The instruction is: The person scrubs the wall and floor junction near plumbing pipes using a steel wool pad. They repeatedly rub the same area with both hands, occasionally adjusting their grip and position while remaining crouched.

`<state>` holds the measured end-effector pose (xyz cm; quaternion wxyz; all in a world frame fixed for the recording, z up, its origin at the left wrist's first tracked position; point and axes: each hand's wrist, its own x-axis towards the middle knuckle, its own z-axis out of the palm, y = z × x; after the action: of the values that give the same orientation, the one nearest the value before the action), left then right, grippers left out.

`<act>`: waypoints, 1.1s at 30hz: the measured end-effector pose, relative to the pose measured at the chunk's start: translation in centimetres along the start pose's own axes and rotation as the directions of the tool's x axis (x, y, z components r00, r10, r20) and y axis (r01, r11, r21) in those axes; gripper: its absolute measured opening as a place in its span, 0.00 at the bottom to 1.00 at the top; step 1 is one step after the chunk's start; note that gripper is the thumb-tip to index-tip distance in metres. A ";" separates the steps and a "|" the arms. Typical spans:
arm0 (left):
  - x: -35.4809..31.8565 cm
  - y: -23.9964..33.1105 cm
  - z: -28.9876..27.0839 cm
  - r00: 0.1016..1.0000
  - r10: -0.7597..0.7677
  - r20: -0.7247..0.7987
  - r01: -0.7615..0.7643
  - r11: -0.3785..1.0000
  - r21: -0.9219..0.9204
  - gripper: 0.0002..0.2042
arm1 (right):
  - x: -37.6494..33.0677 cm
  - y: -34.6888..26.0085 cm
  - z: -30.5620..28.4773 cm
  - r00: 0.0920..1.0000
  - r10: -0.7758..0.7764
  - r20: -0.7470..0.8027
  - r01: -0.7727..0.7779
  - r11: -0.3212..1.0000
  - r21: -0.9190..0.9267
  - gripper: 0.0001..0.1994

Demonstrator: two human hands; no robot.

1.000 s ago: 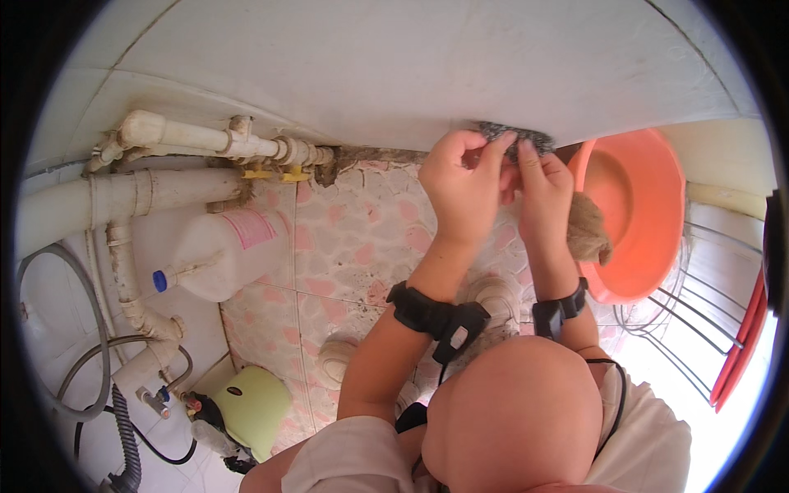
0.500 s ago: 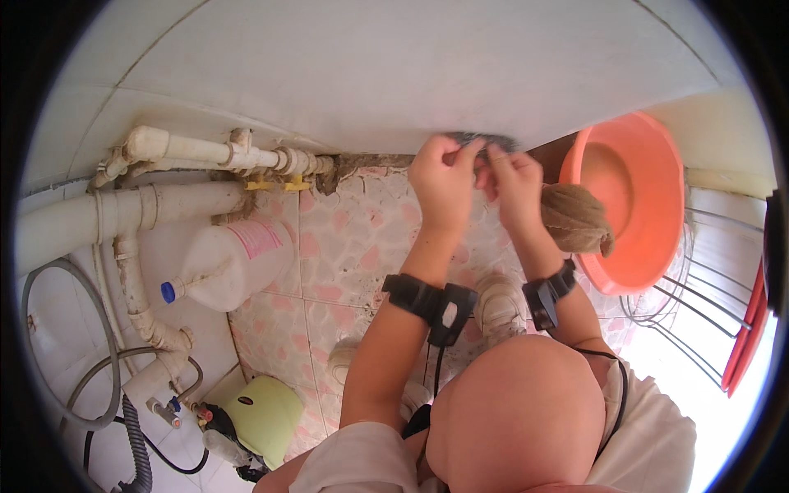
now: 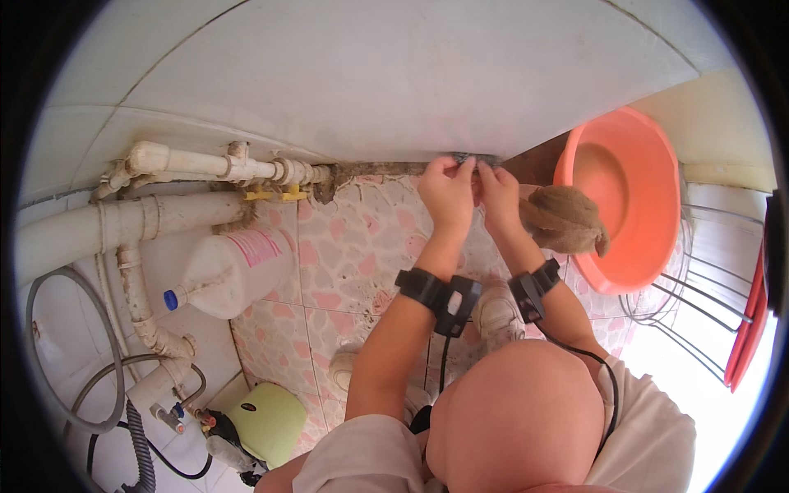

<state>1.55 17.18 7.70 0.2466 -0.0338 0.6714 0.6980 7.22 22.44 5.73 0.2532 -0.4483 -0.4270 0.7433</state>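
A dark grey scouring pad (image 3: 478, 156) sits at the white wall's (image 3: 394, 82) lower edge, between one and two o'clock from mid-view. The left hand (image 3: 448, 195), at its seven o'clock, and the right hand (image 3: 500, 197), at its five, both pinch it with narrow fingertips. From the pad, a brown cloth (image 3: 567, 220) lies at four o'clock, an orange basin (image 3: 655, 246) past it, a white jug (image 3: 234, 279) at eight.
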 end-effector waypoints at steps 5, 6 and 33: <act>-0.8 -0.3 1.5 0.990 0.090 0.112 -0.094 0.995 0.033 0.09 | -0.7 -0.8 -1.4 0.994 -0.103 -0.047 0.108 0.986 0.125 0.13; -0.6 -0.2 1.7 0.992 0.056 0.114 -0.059 0.998 0.019 0.09 | -0.6 -0.9 -1.4 0.999 0.021 -0.038 -0.016 0.993 0.119 0.13; -0.4 1.1 0.7 0.981 0.033 0.192 -0.031 0.999 -0.013 0.11 | -0.8 -2.0 -1.5 0.996 -0.092 -0.002 0.092 0.996 0.009 0.13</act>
<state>1.70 17.76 8.92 0.2987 0.0431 0.6415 0.7053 8.90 23.46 7.43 0.2893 -0.4276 -0.4437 0.7325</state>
